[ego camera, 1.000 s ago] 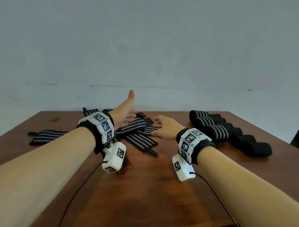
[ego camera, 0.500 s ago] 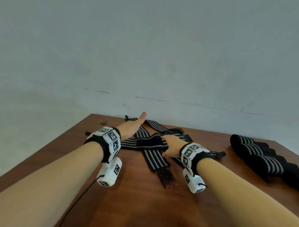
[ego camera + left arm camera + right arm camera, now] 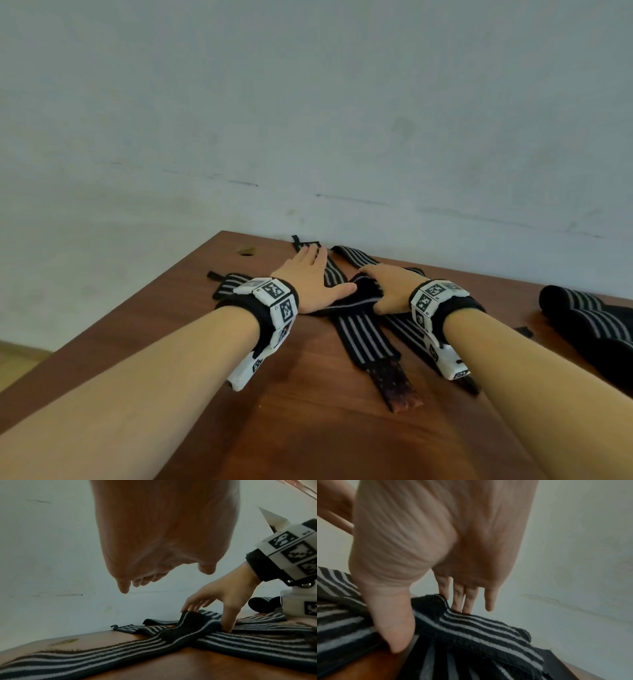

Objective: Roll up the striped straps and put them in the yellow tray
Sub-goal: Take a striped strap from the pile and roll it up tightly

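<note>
Several flat black-and-grey striped straps [image 3: 363,339] lie crossed on the brown table [image 3: 308,428]. My right hand [image 3: 373,289] pinches the black end of the top strap [image 3: 363,298] between thumb and fingers. The left wrist view shows that black end [image 3: 188,628] lifted slightly in my right hand [image 3: 205,618]. From the right wrist, the thumb [image 3: 397,628] presses on the stripes. My left hand [image 3: 329,270] is flat, palm down, over the straps to the left. It hovers just above them [image 3: 163,577] and holds nothing. The yellow tray is out of view.
Several rolled straps [image 3: 589,318] lie in a row at the right of the table, also visible as dark rolls [image 3: 262,604]. A pale wall stands right behind the table's far edge. The table's left edge runs diagonally, with floor beyond it.
My left hand turned from edge-on with the thumb up to flat, palm down, and reached farther over the straps. My right hand slid onto the strap's black end and took hold of it.
</note>
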`<state>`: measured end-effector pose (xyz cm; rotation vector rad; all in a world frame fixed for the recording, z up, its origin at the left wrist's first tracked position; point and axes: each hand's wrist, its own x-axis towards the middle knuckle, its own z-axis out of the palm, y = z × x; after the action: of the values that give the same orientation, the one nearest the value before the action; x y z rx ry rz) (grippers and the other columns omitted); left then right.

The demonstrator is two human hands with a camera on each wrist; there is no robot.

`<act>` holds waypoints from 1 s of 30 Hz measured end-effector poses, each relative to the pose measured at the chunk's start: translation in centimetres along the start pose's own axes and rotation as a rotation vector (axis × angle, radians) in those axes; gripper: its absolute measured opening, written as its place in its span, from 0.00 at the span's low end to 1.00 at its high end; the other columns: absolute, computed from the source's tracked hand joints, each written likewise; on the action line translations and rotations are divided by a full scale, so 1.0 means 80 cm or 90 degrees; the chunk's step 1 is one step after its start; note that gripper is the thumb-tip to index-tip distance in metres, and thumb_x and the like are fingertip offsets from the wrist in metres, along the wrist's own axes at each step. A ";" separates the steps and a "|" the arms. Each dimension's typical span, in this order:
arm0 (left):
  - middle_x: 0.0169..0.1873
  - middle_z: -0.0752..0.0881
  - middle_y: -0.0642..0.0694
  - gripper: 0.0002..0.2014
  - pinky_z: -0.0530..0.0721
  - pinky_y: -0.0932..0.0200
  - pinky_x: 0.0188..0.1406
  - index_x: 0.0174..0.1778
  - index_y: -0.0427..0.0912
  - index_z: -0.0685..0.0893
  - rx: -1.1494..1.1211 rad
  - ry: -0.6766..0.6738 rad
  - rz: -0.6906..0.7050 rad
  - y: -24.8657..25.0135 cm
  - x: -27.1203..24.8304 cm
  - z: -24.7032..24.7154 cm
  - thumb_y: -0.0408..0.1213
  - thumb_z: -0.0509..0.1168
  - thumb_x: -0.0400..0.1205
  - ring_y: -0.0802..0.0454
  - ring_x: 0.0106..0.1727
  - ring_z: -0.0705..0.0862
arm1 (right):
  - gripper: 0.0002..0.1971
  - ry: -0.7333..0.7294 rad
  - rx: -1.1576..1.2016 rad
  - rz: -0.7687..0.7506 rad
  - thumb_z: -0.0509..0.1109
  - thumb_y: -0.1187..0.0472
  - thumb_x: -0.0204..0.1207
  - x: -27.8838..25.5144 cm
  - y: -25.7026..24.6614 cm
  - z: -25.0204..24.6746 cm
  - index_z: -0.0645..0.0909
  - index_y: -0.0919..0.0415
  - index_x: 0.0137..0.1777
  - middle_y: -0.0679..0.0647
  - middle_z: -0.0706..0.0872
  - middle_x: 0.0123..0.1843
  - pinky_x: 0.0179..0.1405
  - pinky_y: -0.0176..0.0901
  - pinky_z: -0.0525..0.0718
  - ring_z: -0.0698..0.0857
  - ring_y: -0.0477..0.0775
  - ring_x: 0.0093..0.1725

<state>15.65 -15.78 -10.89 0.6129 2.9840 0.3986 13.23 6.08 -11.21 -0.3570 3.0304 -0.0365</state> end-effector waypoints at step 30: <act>0.70 0.75 0.43 0.39 0.72 0.42 0.75 0.73 0.42 0.72 0.276 0.148 0.054 0.088 -0.007 -0.007 0.63 0.75 0.75 0.41 0.72 0.75 | 0.22 0.116 0.166 0.140 0.62 0.70 0.81 -0.114 0.072 0.009 0.72 0.60 0.74 0.64 0.86 0.68 0.63 0.53 0.83 0.85 0.66 0.63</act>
<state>18.78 -9.92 -8.44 0.7742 3.2988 -0.2000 20.80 13.81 -11.37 0.0014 3.1662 -0.4671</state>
